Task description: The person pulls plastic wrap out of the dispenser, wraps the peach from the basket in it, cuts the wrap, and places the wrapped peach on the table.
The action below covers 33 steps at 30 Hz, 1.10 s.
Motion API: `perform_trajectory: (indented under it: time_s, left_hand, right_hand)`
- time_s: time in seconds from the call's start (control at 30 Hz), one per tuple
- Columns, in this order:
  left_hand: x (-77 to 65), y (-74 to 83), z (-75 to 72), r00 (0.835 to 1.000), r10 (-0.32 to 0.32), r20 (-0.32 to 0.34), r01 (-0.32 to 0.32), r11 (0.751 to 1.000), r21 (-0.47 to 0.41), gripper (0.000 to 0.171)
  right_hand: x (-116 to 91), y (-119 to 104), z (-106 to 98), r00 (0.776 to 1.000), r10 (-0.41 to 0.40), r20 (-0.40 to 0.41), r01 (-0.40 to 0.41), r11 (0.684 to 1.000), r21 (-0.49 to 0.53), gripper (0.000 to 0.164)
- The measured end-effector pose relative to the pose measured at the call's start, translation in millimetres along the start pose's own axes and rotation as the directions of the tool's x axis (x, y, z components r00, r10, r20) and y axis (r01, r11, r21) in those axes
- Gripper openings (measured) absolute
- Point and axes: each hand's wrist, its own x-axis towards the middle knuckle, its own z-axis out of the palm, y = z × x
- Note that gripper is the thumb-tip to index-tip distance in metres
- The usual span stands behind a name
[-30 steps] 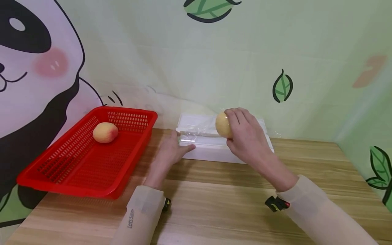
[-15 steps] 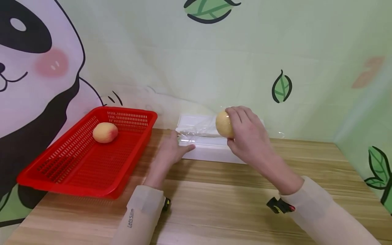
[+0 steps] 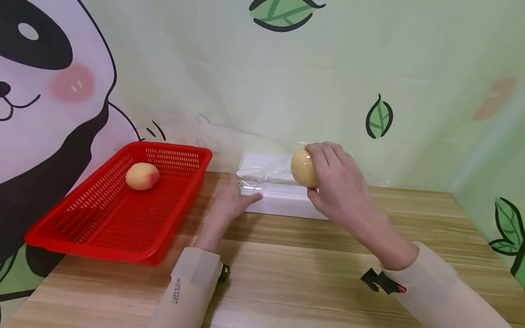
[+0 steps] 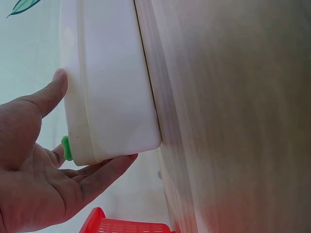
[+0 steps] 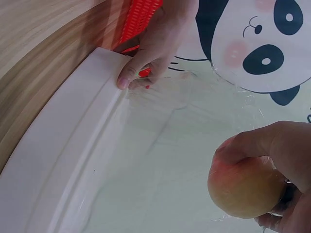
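A long white cling film dispenser [image 3: 283, 205] lies on the table against the backdrop, its lid raised. My left hand [image 3: 231, 200] holds its left end; in the left wrist view the thumb lies on the upper edge and the fingers reach round the end, near a small green piece [image 4: 67, 148]. My right hand [image 3: 338, 180] grips a yellow-pink peach [image 3: 302, 167], held above the dispenser. Clear cling film [image 5: 160, 126] stretches from the dispenser to the peach and is partly wrapped over it. The peach's far side is hidden by the fingers.
A red plastic basket [image 3: 164, 250] stands on the left of the wooden table [image 3: 287, 278], with another peach [image 3: 142, 176] inside. A printed backdrop [image 3: 197, 68] with a panda and leaves hangs right behind the dispenser.
My right hand and its peach have shifted slightly to the right, and the film's loose edge has moved right with them. The left hand stays at the dispenser's end.
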Motion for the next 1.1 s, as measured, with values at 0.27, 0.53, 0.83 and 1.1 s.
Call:
perform_trajectory:
  time_s: [0.27, 0.53, 0.83, 1.1]
  left_hand:
    - [0.2, -0.2, -0.4, 1.000, 0.016, -0.009, -0.015, 1.000, 0.015, 0.083]
    - [1.3, -7.7, -8.9, 0.995, 0.085, 0.060, -0.085, 0.996, -0.003, 0.073]
    - [5.0, -16.3, -16.6, 0.989, 0.045, 0.143, -0.028, 0.993, -0.118, 0.069]
    - [3.8, -20.2, -22.0, 0.985, 0.071, 0.157, -0.049, 0.989, -0.139, 0.071]
  right_hand:
    - [-5.7, -7.8, -11.1, 0.999, 0.018, 0.036, -0.020, 0.999, 0.029, 0.074]
    - [-15.8, -14.7, -16.6, 0.992, 0.037, 0.123, -0.044, 0.998, 0.054, 0.075]
    - [-28.6, -18.0, -12.7, 0.977, 0.047, 0.207, -0.069, 0.992, 0.104, 0.072]
    - [-41.6, -21.3, -3.0, 0.960, 0.064, 0.274, -0.114, 0.978, 0.172, 0.071]
